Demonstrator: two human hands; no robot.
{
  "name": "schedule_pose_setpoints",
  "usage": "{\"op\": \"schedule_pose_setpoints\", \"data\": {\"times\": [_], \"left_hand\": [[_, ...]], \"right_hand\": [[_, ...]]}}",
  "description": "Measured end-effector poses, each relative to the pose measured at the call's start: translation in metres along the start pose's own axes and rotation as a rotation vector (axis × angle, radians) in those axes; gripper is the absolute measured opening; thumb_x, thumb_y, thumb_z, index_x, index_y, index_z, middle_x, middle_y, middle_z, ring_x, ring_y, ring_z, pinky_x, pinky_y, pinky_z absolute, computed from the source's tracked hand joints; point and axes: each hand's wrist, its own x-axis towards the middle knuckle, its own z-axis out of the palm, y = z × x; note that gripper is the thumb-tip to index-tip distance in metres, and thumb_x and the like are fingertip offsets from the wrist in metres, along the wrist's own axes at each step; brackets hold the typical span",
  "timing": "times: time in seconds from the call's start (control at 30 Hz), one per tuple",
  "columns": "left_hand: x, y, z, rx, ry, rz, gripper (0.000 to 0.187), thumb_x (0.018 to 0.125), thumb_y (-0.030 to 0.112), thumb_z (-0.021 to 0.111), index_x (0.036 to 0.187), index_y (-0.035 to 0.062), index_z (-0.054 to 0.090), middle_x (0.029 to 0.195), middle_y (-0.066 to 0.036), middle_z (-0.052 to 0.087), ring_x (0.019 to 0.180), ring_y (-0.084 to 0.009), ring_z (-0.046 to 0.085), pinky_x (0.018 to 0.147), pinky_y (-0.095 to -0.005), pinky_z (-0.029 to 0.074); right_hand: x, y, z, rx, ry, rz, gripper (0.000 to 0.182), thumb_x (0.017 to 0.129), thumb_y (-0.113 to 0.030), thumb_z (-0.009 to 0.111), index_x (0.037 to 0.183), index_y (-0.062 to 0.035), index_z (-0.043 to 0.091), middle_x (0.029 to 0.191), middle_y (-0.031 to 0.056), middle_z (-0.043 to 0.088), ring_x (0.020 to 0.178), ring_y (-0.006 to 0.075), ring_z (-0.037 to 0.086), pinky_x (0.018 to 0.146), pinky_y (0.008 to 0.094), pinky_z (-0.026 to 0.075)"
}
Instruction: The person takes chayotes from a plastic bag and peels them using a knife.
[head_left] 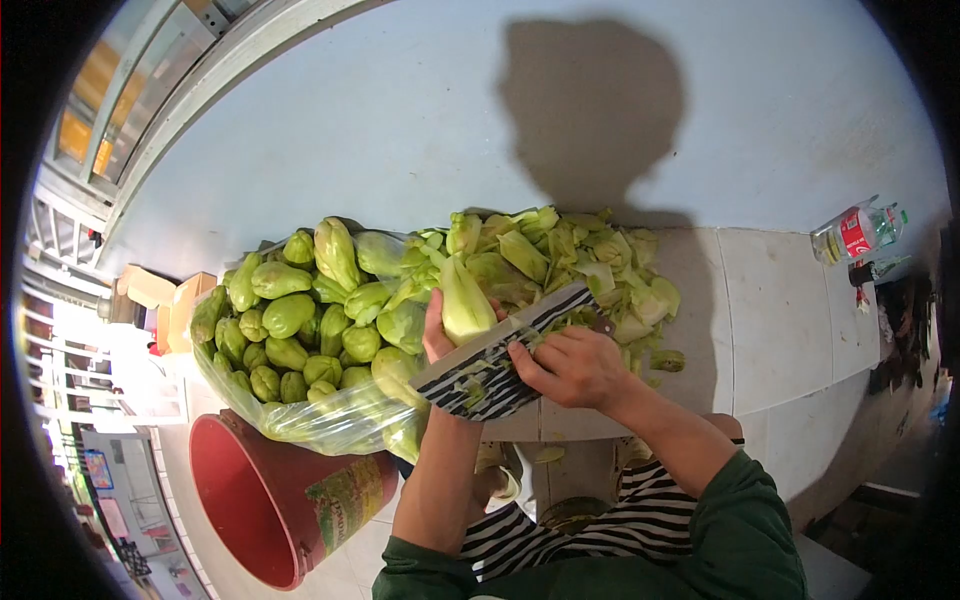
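head view: tiled floor (775, 320) (pale) meets a bluish wall (400, 120).

anyone know what the left hand (438, 330) has there?
> looks like a pale green vegetable (464, 302), and the right hand (570, 368) grips a wide blade (500, 352) right by it

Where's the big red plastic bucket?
The bucket is at lower left in the head view, just below the clear plastic bag of plump green vegetables.
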Motion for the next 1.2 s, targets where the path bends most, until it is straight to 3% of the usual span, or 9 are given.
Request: {"op": "schedule_pose_setpoints", "data": {"times": [0.1,0.27,0.33,0.37,0.43,0.53,0.93,1.03,1.2], "left_hand": [[0.014,-0.004,-0.012,-0.225,-0.045,-0.069,0.042,0.095,0.046,0.046,0.103,0.0071,0.061,0.081,-0.011,0.066,0.069,-0.0231,0.064,0.063,-0.0365,0.054],[0.010,0.002,-0.008,-0.240,-0.057,0.015,0.040,0.096,0.042,0.043,0.104,0.0070,0.061,0.081,-0.011,0.067,0.069,-0.0249,0.065,0.063,-0.0384,0.054],[0.008,0.004,-0.011,-0.207,-0.230,-0.010,0.040,0.096,0.041,0.043,0.107,0.0070,0.061,0.087,-0.011,0.067,0.076,-0.0255,0.065,0.070,-0.0394,0.054],[0.006,0.003,-0.009,-0.207,-0.228,-0.015,0.040,0.096,0.041,0.043,0.107,0.0070,0.061,0.087,-0.011,0.067,0.076,-0.0255,0.065,0.070,-0.0394,0.054],[-0.003,0.009,0.017,-0.229,0.040,-0.028,0.041,0.097,0.041,0.042,0.110,0.0065,0.059,0.096,-0.011,0.066,0.085,-0.0256,0.063,0.077,-0.0396,0.052],[0.008,0.005,-0.012,-0.160,-0.151,0.020,0.043,0.097,0.042,0.041,0.114,0.0068,0.058,0.103,-0.010,0.065,0.093,-0.0257,0.061,0.083,-0.0403,0.049],[0.002,-0.001,-0.005,-0.160,-0.082,-0.051,0.042,0.096,0.041,0.042,0.120,0.0087,0.055,0.109,-0.010,0.062,0.099,-0.0268,0.060,0.086,-0.0445,0.049],[-0.003,0.006,-0.001,-0.037,0.042,-0.091,0.048,0.095,0.046,0.041,0.119,0.0066,0.056,0.107,-0.011,0.063,0.097,-0.0302,0.060,0.090,-0.0454,0.048],[0.000,0.000,0.001,-0.109,0.033,-0.043,0.045,0.093,0.049,0.043,0.113,0.0115,0.058,0.101,-0.009,0.064,0.085,-0.0248,0.062,0.063,-0.0377,0.051]], "right_hand": [[-0.005,0.005,0.004,-0.025,-0.040,0.078,0.031,0.077,-0.015,0.058,0.107,-0.0085,0.059,0.065,-0.0017,0.051,0.058,0.0136,0.056,0.050,0.0278,0.045],[-0.007,0.010,0.006,0.022,0.013,0.124,0.043,0.072,-0.011,0.063,0.115,-0.0056,0.058,0.062,0.0017,0.048,0.053,0.0195,0.053,0.047,0.0326,0.043],[-0.010,0.014,0.005,0.006,-0.053,0.165,0.039,0.074,-0.013,0.061,0.112,-0.0064,0.058,0.064,0.0014,0.051,0.056,0.0192,0.056,0.049,0.0325,0.046],[-0.012,0.014,0.004,-0.011,-0.117,0.208,0.034,0.076,-0.014,0.058,0.110,-0.0072,0.059,0.067,0.0010,0.054,0.058,0.0188,0.059,0.051,0.0323,0.049],[-0.015,0.019,0.008,0.011,-0.095,0.226,0.033,0.077,-0.014,0.058,0.110,-0.0076,0.059,0.067,0.0018,0.055,0.057,0.0202,0.059,0.051,0.0333,0.049],[-0.008,0.013,0.002,0.049,-0.073,0.225,0.031,0.080,-0.014,0.057,0.110,-0.0088,0.059,0.068,0.0028,0.056,0.056,0.0224,0.060,0.050,0.0350,0.049],[-0.013,0.017,0.008,0.137,-0.108,0.297,0.041,0.073,-0.015,0.066,0.112,-0.0112,0.057,0.073,0.0054,0.060,0.059,0.0282,0.061,0.050,0.0402,0.048],[-0.014,0.025,0.013,0.136,-0.105,0.360,0.040,0.073,-0.015,0.065,0.112,-0.0108,0.057,0.074,0.0055,0.062,0.061,0.0286,0.063,0.051,0.0411,0.049],[-0.010,0.023,0.003,0.110,-0.098,0.304,0.037,0.075,-0.014,0.062,0.112,-0.0106,0.056,0.073,0.0056,0.062,0.062,0.0284,0.063,0.051,0.0413,0.049]]}}
